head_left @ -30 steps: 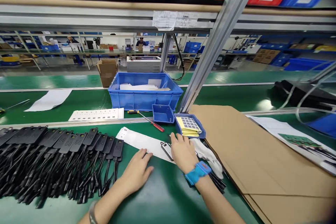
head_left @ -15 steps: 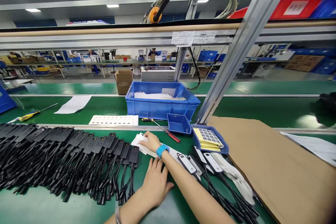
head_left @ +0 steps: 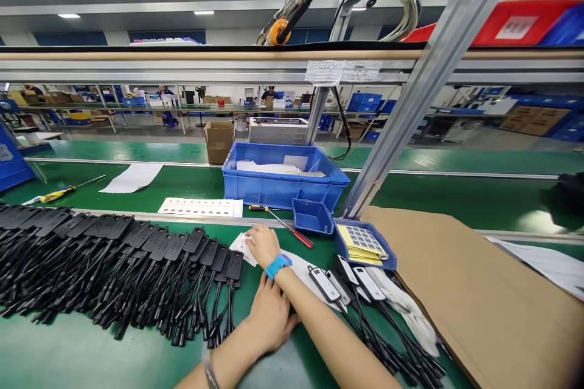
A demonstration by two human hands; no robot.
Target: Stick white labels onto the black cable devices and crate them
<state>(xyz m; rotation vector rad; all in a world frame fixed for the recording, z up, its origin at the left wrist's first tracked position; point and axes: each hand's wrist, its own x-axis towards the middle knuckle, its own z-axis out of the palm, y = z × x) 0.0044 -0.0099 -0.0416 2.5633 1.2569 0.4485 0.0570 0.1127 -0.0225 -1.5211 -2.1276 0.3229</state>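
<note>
My right hand (head_left: 264, 245), with a blue wristband (head_left: 278, 265), reaches across my left; its fingers are closed on the edge of white paper (head_left: 244, 249). The fingertips are partly hidden. My left hand (head_left: 270, 315) lies palm down on the green table just below the right wrist, thumb out to the side, fingers partly covered by the right arm. Left of the hands lie rows of black cabled cases (head_left: 235, 266). On the right are several cabled units with white faces (head_left: 325, 284), some over a white sheet (head_left: 298, 267).
A large blue bin (head_left: 283, 185) with papers stands behind a small blue tray (head_left: 312, 217). Another blue tray (head_left: 392, 261) holds yellow-backed label sheets (head_left: 362, 242). A red-and-yellow screwdriver (head_left: 298, 237), white gloves (head_left: 413, 316), cardboard (head_left: 447, 279) and a metal post (head_left: 410, 97) are nearby.
My right hand has shifted slightly, its fingers now bent lower over the white paper. The left hand stays on the table, and the whole view has moved a little.
</note>
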